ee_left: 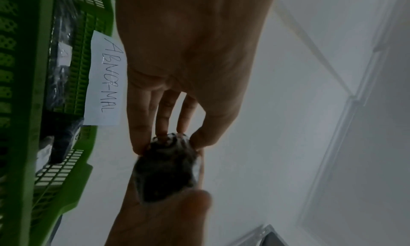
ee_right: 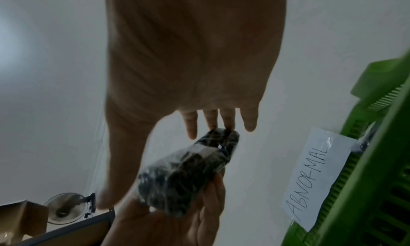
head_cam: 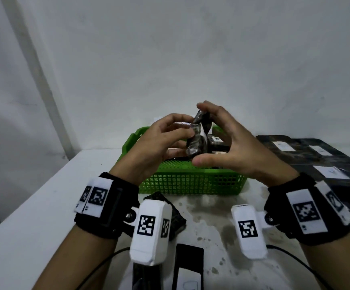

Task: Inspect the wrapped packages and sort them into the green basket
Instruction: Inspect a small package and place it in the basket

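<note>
A small dark package [head_cam: 199, 137] in clear wrap is held up over the green mesh basket [head_cam: 190, 183]. My left hand [head_cam: 184, 139] pinches its side between fingers and thumb. My right hand [head_cam: 199, 133] spans it end to end, fingertips on the top and thumb under the bottom. In the left wrist view the package [ee_left: 166, 167] sits at my fingertips [ee_left: 139, 141]. In the right wrist view two fingertips [ee_right: 228, 123] touch the far end of the package [ee_right: 190, 172]. A paper label reading ABNORMAL [ee_left: 106, 78] hangs on the basket [ee_left: 22, 109].
Several dark packages with white labels [head_cam: 316, 155] lie on the table to the right. More dark packages [head_cam: 188, 266] lie near the front edge, and some [head_cam: 218, 143] lie inside the basket. The white table's [head_cam: 44, 206] left edge is close. Cables run across the front.
</note>
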`<action>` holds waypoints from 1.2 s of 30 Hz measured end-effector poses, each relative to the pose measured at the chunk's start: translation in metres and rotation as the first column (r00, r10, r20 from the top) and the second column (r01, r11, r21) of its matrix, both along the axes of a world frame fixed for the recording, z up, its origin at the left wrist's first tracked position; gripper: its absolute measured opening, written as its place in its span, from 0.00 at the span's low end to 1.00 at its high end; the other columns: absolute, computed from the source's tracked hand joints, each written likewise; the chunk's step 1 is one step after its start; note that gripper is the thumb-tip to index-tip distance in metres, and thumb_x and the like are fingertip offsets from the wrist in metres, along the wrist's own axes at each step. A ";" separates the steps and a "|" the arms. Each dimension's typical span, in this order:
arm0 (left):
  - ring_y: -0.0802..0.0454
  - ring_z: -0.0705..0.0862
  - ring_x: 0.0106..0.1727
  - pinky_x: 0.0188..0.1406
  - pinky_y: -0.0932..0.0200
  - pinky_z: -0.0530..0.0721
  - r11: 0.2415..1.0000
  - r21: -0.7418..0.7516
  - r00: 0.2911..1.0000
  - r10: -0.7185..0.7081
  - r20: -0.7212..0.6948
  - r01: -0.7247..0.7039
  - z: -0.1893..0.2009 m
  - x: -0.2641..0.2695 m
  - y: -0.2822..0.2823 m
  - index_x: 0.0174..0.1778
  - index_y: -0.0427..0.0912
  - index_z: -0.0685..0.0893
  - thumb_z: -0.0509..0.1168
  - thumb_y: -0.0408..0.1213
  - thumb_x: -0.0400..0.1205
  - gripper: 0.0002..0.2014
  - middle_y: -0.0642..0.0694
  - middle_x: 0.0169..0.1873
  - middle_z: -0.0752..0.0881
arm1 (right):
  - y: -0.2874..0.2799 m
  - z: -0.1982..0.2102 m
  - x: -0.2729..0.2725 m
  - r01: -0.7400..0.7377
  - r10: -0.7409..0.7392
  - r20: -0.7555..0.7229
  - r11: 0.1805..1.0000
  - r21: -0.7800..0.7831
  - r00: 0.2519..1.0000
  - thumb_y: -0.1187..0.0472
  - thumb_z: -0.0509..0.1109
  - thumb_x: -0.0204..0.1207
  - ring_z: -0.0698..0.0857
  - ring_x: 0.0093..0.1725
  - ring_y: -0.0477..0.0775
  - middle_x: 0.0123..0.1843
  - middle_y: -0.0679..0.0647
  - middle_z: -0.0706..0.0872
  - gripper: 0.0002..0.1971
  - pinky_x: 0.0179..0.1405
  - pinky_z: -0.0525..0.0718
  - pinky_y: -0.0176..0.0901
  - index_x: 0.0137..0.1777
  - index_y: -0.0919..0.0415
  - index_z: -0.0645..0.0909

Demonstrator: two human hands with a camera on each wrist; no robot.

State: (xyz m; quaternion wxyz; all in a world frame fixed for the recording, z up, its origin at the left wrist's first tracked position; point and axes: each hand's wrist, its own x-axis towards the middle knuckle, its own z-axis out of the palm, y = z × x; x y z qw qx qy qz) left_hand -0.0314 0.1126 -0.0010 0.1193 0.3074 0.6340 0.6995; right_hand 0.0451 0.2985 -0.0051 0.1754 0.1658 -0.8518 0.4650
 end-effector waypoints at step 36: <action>0.49 0.81 0.55 0.48 0.60 0.74 0.719 -0.473 0.818 0.232 -0.526 -0.509 -0.047 -0.131 -0.089 0.63 0.45 0.83 0.69 0.37 0.83 0.12 0.51 0.48 0.87 | -0.080 -0.030 -0.217 -0.173 -0.071 0.180 0.100 0.980 0.981 0.34 0.80 0.67 0.82 0.57 0.56 0.52 0.48 0.79 0.25 0.38 0.74 0.45 0.54 0.51 0.82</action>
